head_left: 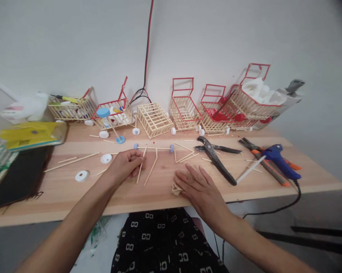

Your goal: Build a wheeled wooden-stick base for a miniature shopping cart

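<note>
My left hand (128, 163) is closed in a pinch on a thin wooden stick (140, 172), which slants down toward me. Just beyond the fingertips lies a stick axle (151, 148) with a blue wheel (171, 148) at each end. A bent pair of joined sticks (151, 171) lies beside the held one. My right hand (198, 187) rests flat near the table's front edge, fingers stretched out. Partly under it is a crumpled beige piece (176, 189), whose material I cannot make out. A frame of joined sticks (184, 152) lies beyond that hand.
Several miniature stick shopping carts (185, 110) line the wall, alongside an untrimmed cart basket (154, 119). Black-handled cutters (218, 161), orange-handled pliers (269, 167) and a blue glue gun (281, 159) lie right. White caps (82, 176) and a dark tablet-like slab (20, 176) are left.
</note>
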`<state>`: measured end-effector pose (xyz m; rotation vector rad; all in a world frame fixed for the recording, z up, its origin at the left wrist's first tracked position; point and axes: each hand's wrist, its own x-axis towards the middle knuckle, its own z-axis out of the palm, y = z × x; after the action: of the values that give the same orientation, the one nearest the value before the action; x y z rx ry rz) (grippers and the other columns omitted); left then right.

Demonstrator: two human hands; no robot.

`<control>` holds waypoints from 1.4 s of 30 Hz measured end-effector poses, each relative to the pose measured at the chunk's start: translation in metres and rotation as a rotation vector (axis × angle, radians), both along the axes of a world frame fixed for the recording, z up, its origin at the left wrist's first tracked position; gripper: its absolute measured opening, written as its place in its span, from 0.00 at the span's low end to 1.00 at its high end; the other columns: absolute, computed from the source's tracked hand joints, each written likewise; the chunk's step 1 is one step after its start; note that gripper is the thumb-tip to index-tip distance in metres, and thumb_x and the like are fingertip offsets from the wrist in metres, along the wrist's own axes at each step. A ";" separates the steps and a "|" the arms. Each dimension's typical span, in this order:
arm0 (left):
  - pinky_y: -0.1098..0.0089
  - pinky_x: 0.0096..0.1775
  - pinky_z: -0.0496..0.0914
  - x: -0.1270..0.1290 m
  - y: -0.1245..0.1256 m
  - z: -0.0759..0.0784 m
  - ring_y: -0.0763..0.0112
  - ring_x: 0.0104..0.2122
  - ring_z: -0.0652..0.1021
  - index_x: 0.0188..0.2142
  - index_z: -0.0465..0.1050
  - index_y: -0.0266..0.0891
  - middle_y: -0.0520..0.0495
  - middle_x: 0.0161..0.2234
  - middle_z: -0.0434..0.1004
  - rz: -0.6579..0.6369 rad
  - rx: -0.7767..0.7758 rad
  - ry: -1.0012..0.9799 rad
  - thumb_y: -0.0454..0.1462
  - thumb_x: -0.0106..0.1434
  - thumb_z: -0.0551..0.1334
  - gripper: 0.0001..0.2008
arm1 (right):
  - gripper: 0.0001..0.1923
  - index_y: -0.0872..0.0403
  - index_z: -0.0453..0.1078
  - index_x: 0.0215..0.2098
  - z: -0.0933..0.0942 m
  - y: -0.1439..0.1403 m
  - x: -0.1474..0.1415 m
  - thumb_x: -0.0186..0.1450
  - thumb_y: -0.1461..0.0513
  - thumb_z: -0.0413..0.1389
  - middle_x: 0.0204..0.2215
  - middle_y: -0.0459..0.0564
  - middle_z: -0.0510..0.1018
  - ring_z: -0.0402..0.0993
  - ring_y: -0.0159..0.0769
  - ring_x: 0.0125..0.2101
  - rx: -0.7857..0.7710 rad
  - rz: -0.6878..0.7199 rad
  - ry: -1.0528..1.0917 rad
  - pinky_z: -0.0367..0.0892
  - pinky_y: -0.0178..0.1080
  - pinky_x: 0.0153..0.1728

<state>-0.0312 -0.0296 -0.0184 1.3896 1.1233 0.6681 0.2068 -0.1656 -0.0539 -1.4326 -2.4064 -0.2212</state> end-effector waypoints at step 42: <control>0.82 0.11 0.50 0.001 -0.001 0.001 0.85 0.11 0.59 0.31 0.67 0.36 0.51 0.21 0.73 -0.010 0.042 0.029 0.40 0.57 0.61 0.09 | 0.06 0.52 0.66 0.34 0.032 0.003 -0.024 0.67 0.68 0.50 0.35 0.49 0.70 0.66 0.36 0.38 -0.284 0.036 0.196 0.65 0.36 0.37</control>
<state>-0.0306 -0.0306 -0.0175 1.4436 1.1300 0.6690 0.1825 -0.1623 -0.0219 -1.4485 -2.3675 0.2691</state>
